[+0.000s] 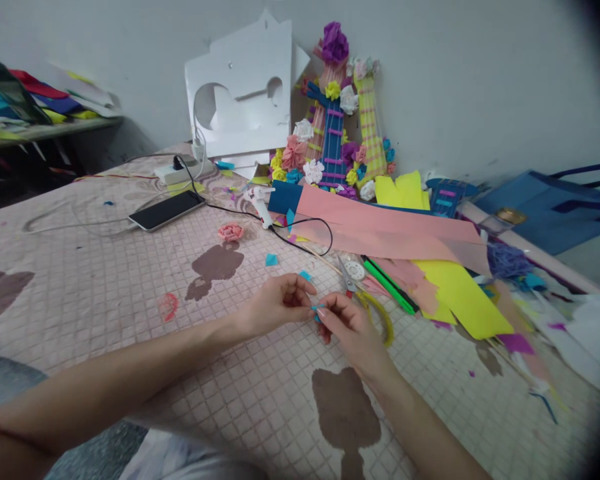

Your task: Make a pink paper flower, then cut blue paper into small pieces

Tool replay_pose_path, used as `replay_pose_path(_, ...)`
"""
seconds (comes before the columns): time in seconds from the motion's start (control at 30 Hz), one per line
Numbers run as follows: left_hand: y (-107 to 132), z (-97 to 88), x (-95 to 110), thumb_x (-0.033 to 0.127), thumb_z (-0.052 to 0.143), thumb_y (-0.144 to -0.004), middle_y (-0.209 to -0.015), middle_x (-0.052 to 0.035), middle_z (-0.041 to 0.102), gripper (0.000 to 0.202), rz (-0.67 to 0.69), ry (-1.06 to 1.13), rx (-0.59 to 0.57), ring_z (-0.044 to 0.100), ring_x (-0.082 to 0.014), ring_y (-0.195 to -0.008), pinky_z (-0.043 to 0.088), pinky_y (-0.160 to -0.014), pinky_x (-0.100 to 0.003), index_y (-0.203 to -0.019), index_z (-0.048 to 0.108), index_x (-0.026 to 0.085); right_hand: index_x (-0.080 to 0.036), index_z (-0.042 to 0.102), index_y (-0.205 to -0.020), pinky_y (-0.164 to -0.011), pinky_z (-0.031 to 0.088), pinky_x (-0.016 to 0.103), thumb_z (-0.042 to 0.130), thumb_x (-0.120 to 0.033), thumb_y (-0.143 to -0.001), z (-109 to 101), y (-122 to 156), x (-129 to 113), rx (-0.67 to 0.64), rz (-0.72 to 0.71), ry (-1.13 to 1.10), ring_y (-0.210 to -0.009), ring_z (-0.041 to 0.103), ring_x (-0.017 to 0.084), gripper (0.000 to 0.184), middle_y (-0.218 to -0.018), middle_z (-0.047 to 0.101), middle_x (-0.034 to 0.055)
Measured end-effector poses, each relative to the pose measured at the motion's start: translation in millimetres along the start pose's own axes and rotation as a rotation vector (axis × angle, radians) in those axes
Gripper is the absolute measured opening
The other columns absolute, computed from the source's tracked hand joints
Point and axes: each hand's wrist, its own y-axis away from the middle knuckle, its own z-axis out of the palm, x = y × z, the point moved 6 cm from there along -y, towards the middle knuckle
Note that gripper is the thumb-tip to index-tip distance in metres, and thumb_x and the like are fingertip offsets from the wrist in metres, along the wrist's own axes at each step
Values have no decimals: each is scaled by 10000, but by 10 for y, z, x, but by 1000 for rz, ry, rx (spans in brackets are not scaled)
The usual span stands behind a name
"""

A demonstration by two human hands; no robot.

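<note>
Both hands meet over the middle of the table. A small piece of blue paper [317,311] is pinched between them, mostly covered by the fingers. My left hand [283,303] holds it from the left with thumb and index finger. From the right, my right hand [347,327] grips the same piece with its fingertips. Just beyond the right hand lie scissors [375,310] with yellow handles, partly hidden by it. Two loose blue paper scraps, one a small square [271,259], rest past the hands. A pink paper flower [231,232] sits farther off to the left.
A white glue gun [261,205] with a black cord lies behind the hands, near a phone [167,211] and a power strip [185,171]. Pink paper [390,227], yellow paper [467,300] and a green cutter [390,285] spread rightward. Flower-decorated paper guitars [333,143] lean on the wall.
</note>
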Motion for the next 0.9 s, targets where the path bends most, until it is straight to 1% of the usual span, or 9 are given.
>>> replay_pose_path(0.13,11,-2,9,233,738,-674,-623,43,554,349,4,-25,7,520,-70,-568,393,-546,-198,-942,551,109,-204,553,-764,-477,391,216,595,-362,-818,8,-4,-14,-26,-12,30,-516,468,90,172,-602,514,-47)
replay_pose_path(0.23,33,5,40,196,715,-678,-634,45,553,319,10,-80,23,521,-70,-575,396,-558,-202,-940,552,116,-202,552,-759,-467,366,216,612,-348,-801,6,-8,-31,-29,-27,94,-530,457,93,163,-624,513,-39)
replay_pose_path(0.33,52,15,77,159,691,-677,-649,45,555,293,20,-138,33,529,-73,-595,403,-579,-208,-934,552,124,-200,546,-750,-466,361,221,584,-342,-815,10,-6,-56,-25,-30,133,-523,454,93,161,-620,511,-35)
replay_pose_path(0.43,56,20,80,174,704,-669,-680,38,553,317,21,-122,27,537,-83,-631,428,-610,-222,-943,551,128,-201,537,-744,-473,376,221,568,-344,-821,2,1,-92,8,-38,147,-512,454,90,165,-602,506,-41)
replay_pose_path(0.53,49,-2,42,218,750,-636,-775,5,579,354,18,-83,47,560,-105,-692,456,-633,-242,-917,549,136,-204,533,-753,-493,408,221,561,-357,-831,-20,6,-113,51,-49,140,-524,474,92,173,-608,515,-41)
replay_pose_path(0.6,44,-7,-5,252,767,-631,-797,-11,599,350,-16,-59,49,576,-118,-706,458,-632,-247,-883,554,135,-205,536,-762,-502,421,222,554,-360,-841,-29,7,-114,62,-60,128,-536,487,95,175,-612,520,-39)
replay_pose_path(0.7,47,20,-67,296,766,-654,-750,-9,615,316,-101,9,22,585,-118,-692,451,-645,-248,-847,585,124,-204,541,-766,-499,418,221,557,-358,-845,-37,10,-112,72,-78,110,-539,488,96,173,-611,520,-39)
replay_pose_path(0.8,59,29,-70,304,764,-661,-705,-5,617,277,-159,42,37,564,-97,-649,430,-629,-227,-799,624,109,-203,544,-759,-494,411,218,559,-352,-843,-37,13,-119,82,-83,114,-527,476,92,172,-601,516,-42)
replay_pose_path(0.9,67,20,-51,318,747,-679,-681,-17,628,251,-185,17,62,548,-94,-618,417,-601,-220,-763,647,104,-202,545,-752,-491,413,218,557,-356,-842,-32,15,-134,79,-91,112,-525,477,93,179,-594,522,-40)
